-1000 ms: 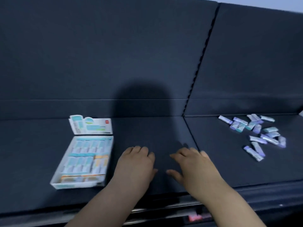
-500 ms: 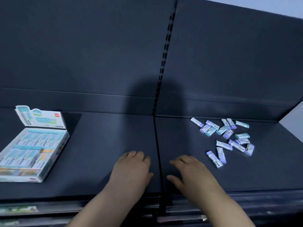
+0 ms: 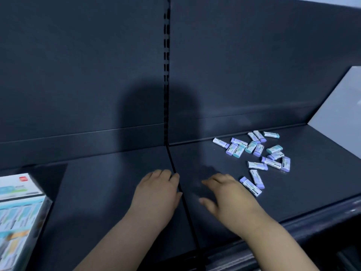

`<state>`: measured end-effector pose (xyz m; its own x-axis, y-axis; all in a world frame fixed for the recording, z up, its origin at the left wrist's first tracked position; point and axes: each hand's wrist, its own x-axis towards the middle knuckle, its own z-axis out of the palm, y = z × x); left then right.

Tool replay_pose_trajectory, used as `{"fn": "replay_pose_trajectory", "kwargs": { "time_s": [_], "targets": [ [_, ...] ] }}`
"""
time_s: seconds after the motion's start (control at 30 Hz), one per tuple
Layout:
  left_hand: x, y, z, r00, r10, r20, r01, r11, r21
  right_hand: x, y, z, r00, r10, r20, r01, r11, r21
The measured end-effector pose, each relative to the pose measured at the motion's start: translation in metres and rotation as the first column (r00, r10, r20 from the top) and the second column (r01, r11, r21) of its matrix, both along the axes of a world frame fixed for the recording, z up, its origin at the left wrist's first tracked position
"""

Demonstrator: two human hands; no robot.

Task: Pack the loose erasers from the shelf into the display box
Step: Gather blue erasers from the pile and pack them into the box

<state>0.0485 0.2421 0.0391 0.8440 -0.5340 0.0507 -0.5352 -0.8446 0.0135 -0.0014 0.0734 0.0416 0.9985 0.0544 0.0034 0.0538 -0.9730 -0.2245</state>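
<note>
Several loose erasers [image 3: 257, 151] in purple and teal sleeves lie scattered on the right half of the dark shelf [image 3: 109, 184]. The white display box [image 3: 17, 218], partly filled with rows of erasers, sits at the far left, cut off by the frame edge, its lid flap upright behind it. My left hand [image 3: 156, 194] rests palm down on the shelf beside the centre seam, holding nothing. My right hand [image 3: 228, 198] hovers palm down with fingers spread, empty, its knuckles just left of the nearest eraser [image 3: 251, 186].
A slotted upright strip [image 3: 166, 75] runs down the dark back panel and continues as the seam between the two shelf boards. The shelf's front lip [image 3: 312, 218] runs below my wrists. A pale wall [image 3: 340, 106] shows past the shelf's right end.
The view has swung to the right: the display box has slid to the left edge and the erasers toward the centre. My right hand now lies close to the nearest eraser.
</note>
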Motion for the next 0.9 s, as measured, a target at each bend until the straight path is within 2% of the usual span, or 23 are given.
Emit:
{"fn": "replay_pose_trajectory", "kwargs": {
  "time_s": [0.27,0.57,0.7,0.9],
  "targets": [
    [0.010,-0.022,-0.006,0.999,-0.024,-0.032,0.024,1.000,0.005,0.010,-0.027,-0.006,0.998,-0.055,-0.018,0.054,0.998,-0.014],
    [0.014,-0.089,-0.014,0.997,0.048,-0.052,-0.049,0.999,-0.006,0.033,-0.098,-0.008,0.998,0.044,-0.045,-0.044,0.999,-0.009],
    [0.016,-0.137,-0.010,0.997,0.063,-0.054,-0.065,0.997,-0.035,0.052,-0.147,0.001,0.994,0.083,-0.071,-0.087,0.995,-0.056],
    [0.028,-0.200,-0.010,0.990,0.129,-0.064,-0.129,0.992,0.000,0.067,-0.213,-0.002,0.993,0.112,-0.044,-0.115,0.990,-0.081]
  ]
}}
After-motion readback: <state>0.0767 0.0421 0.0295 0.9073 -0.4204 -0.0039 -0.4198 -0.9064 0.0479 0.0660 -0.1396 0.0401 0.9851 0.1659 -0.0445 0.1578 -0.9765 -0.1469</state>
